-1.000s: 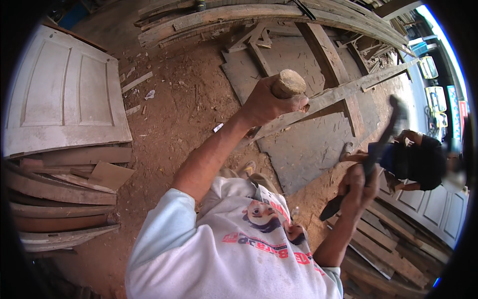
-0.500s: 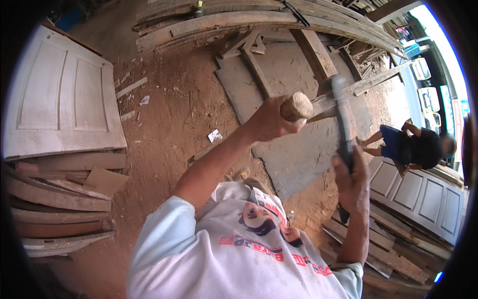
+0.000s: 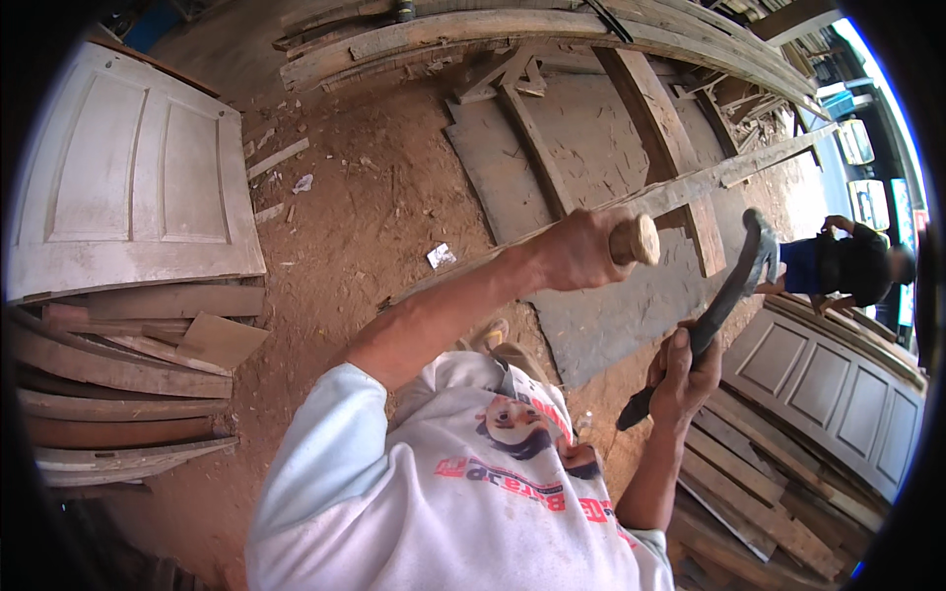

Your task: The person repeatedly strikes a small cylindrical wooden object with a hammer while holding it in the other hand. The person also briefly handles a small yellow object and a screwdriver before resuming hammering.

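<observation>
My left hand (image 3: pixel 581 252) is closed round a round piece of pale wood (image 3: pixel 636 240). Its blunt cut end points at the camera; whatever lies below the fist is hidden. To the right, my right hand (image 3: pixel 687 379) grips the dark handle of a claw hammer (image 3: pixel 724 300). The hammer slants up, with its metal head just right of the wooden piece and apart from it. Beneath both hands, a long timber beam (image 3: pixel 778 158) crosses other boards over a grey sheet (image 3: pixel 601 330) on the ground.
A panelled white door (image 3: pixel 94 177) and stacked curved boards (image 3: pixel 128 374) stand at the left. Long planks (image 3: pixel 463 30) lie at the far side. On the right are another panelled door (image 3: pixel 828 379), loose boards (image 3: pixel 769 483) and a person in dark clothes (image 3: pixel 847 261).
My left hand has moved right and slightly down with the wooden piece. The hammer has tilted, its head shifting right and down. The person at the right has moved slightly.
</observation>
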Tool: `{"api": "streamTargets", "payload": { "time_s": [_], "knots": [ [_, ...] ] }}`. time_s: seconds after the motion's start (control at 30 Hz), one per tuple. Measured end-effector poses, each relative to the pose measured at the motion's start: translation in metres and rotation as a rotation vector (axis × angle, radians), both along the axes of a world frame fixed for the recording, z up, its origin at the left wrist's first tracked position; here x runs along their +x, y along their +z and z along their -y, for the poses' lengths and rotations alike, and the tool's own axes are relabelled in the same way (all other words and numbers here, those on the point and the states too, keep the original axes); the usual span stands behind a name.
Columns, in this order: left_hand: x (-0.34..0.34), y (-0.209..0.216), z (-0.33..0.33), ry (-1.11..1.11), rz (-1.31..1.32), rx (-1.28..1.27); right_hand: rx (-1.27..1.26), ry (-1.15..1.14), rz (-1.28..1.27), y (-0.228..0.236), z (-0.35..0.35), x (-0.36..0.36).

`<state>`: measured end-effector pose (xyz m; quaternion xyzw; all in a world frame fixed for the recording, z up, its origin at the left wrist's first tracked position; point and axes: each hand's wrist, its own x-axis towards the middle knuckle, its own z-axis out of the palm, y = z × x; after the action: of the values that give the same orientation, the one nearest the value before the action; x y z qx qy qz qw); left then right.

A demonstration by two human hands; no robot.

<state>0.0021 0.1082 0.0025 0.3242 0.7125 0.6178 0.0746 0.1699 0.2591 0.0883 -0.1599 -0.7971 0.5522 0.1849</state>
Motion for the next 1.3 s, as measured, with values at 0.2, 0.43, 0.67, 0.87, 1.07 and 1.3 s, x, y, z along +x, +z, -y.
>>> {"api": "streamTargets", "payload": {
  "time_s": [0.2, 0.43, 0.67, 0.87, 1.07, 1.3],
  "knots": [
    [0.029, -0.006, -0.025, 0.065, -0.197, -0.261, -0.160, -0.166, 0.010, -0.027, -0.033, 0.033],
    [-0.001, 0.035, 0.084, 0.313, 0.047, -0.557, -0.250, -0.358, 0.095, -0.077, -0.065, 0.089],
    [0.037, -0.012, 0.125, 0.266, 0.292, -0.905, -0.404, -0.353, 0.295, -0.102, -0.066, 0.090],
    [0.039, -0.018, 0.151, 0.470, 0.400, -0.798, -0.313, -0.230, 0.359, -0.101, -0.062, 0.075],
    [0.053, -0.011, 0.127, 0.389, 0.358, -0.880, -0.229, -0.118, 0.270, -0.077, -0.048, 0.036],
    [0.057, -0.025, 0.136, 0.341, 0.256, -0.884, 0.113, -0.004, 0.335, -0.116, -0.026, 0.034]
  ]
}}
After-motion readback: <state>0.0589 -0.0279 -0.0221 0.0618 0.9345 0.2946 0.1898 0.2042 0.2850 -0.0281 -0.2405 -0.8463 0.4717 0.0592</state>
